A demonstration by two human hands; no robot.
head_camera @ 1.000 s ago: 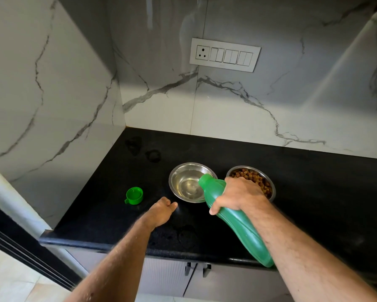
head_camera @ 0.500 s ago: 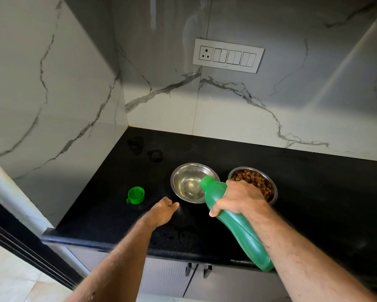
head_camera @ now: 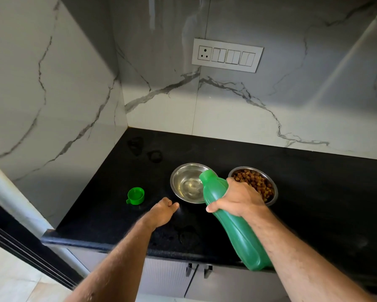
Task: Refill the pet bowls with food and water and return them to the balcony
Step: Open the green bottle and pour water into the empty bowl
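Bare forearms are seen behind the left grip (head_camera: 162, 211) and the right grip (head_camera: 237, 199); they are covered in fine hair.

Nothing here can be read. The bottle (head_camera: 233, 225) is plain green plastic, and the cap (head_camera: 136, 195), water bowl (head_camera: 176, 173), food bowl (head_camera: 275, 191) and switch plate (head_camera: 226, 55) bear no legible label, brand or number.
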